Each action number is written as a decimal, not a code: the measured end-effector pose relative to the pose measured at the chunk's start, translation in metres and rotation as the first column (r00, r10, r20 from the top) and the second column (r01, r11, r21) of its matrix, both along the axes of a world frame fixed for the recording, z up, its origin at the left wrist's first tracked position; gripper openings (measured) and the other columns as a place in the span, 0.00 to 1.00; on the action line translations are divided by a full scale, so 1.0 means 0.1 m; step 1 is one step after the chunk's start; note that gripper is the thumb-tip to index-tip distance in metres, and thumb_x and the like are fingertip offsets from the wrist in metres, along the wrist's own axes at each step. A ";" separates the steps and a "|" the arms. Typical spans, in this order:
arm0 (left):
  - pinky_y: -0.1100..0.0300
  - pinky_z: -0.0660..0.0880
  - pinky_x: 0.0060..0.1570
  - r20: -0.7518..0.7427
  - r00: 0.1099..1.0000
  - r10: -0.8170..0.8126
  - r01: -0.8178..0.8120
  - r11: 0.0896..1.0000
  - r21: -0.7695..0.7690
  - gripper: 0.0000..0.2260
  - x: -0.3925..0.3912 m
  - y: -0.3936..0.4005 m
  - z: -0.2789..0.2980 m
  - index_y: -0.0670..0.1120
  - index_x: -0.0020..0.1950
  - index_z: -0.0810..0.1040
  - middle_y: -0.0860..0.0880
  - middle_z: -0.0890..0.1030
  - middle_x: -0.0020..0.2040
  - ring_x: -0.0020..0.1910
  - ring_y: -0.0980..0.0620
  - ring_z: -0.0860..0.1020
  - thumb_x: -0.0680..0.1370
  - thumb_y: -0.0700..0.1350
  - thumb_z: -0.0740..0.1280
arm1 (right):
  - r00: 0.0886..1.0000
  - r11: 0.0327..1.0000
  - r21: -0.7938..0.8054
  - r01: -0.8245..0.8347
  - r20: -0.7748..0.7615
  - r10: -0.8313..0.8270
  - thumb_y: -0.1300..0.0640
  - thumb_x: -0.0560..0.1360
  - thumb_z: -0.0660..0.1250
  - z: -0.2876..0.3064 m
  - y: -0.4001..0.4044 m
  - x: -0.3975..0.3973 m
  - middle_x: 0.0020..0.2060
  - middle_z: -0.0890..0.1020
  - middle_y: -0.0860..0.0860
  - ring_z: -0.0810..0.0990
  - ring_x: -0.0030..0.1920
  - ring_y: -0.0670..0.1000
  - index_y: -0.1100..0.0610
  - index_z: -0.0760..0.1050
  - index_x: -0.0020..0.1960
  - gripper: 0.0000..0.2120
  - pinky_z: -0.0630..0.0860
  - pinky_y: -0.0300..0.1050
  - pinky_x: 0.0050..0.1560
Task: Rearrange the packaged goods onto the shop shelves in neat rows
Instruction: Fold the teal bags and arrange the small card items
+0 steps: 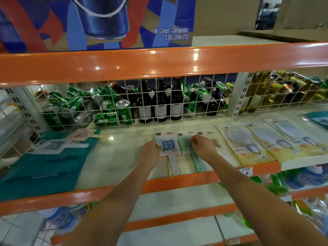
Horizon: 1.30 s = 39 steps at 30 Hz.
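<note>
Both hands on the middle shelf [124, 157], frame centre. Left hand [150, 151] grips the left edge of a pink packaged fan [167, 145] with a blue square label; print on it blurred, unreadable. Right hand [203, 143] rests on the green packaged fan [186, 148] just beside it, fingers curled at the pack's top; can't tell whether it pinches or only presses. A third pack [211, 136] lies mostly under the right hand. The fans lie flat in a row, handles pointing at the orange shelf lip [186, 178].

Right of the row: three yellow packs [252, 148] with oval shapes, flat, side by side, text too small to read. Left: teal cloth [44, 167] with more loose fan packs [51, 146] on it, not aligned.

Behind a white wire grid [195, 96]: green cans [106, 109] tumbled, brown bottles [160, 102] upright.

Upper left: blue-and-red carton [106, 22] printed "Net Content / Configuration: 3.96L(330mL x12)". Handwritten price tag [245, 171] on the lip, lower right, roughly "1033".
</note>
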<state>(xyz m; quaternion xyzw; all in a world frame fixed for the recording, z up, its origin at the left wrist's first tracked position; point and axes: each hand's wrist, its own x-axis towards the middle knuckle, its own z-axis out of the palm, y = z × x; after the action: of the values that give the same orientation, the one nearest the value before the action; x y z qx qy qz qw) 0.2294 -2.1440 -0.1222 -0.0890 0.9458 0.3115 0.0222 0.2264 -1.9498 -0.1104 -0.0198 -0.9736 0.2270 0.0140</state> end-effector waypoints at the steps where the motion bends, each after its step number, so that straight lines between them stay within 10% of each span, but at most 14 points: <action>1: 0.57 0.71 0.46 -0.010 1.000 -0.011 0.011 0.999 -0.039 0.14 0.01 0.01 -0.01 0.40 0.59 0.76 0.42 0.80 0.55 0.53 0.45 0.78 0.82 0.47 0.58 | 1.000 1.000 0.001 -0.006 -0.002 0.006 0.57 0.81 0.54 0.00 0.00 0.01 0.54 0.81 0.56 0.79 0.52 0.57 0.56 0.75 0.60 0.14 0.73 0.45 0.48; 10: 0.55 0.74 0.53 0.012 0.998 -0.061 0.062 0.934 -0.353 0.12 0.04 0.06 -0.12 0.42 0.60 0.76 0.43 0.76 0.57 0.56 0.45 0.76 0.82 0.45 0.59 | 0.995 0.996 0.002 -0.094 -0.031 0.094 0.55 0.80 0.56 -0.02 0.00 0.08 0.52 0.82 0.56 0.79 0.51 0.57 0.55 0.77 0.59 0.13 0.76 0.48 0.50; 28: 0.55 0.71 0.50 -0.022 0.998 -0.057 0.043 0.907 -0.419 0.15 0.10 0.03 -0.05 0.42 0.62 0.72 0.44 0.74 0.57 0.55 0.46 0.75 0.83 0.49 0.52 | 0.949 0.940 0.189 -0.283 -0.090 0.303 0.55 0.80 0.55 -0.12 -0.15 0.10 0.58 0.76 0.52 0.71 0.60 0.53 0.55 0.76 0.60 0.14 0.69 0.46 0.60; 39: 0.50 0.68 0.62 -0.028 1.000 0.004 -0.023 0.701 -0.713 0.18 0.29 -0.98 0.17 0.46 0.66 0.72 0.44 0.73 0.63 0.63 0.45 0.70 0.82 0.52 0.52 | 0.886 0.863 0.244 -0.442 -0.033 0.463 0.55 0.80 0.55 0.07 -1.15 -0.19 0.65 0.72 0.53 0.67 0.66 0.55 0.52 0.70 0.67 0.16 0.66 0.48 0.64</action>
<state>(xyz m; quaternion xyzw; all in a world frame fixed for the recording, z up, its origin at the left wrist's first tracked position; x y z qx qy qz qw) 0.2587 -2.2424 -0.1047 -0.0936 0.9922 -0.0774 -0.0279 0.2071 -2.0649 -0.1038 0.2216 -0.9688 0.1106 0.0066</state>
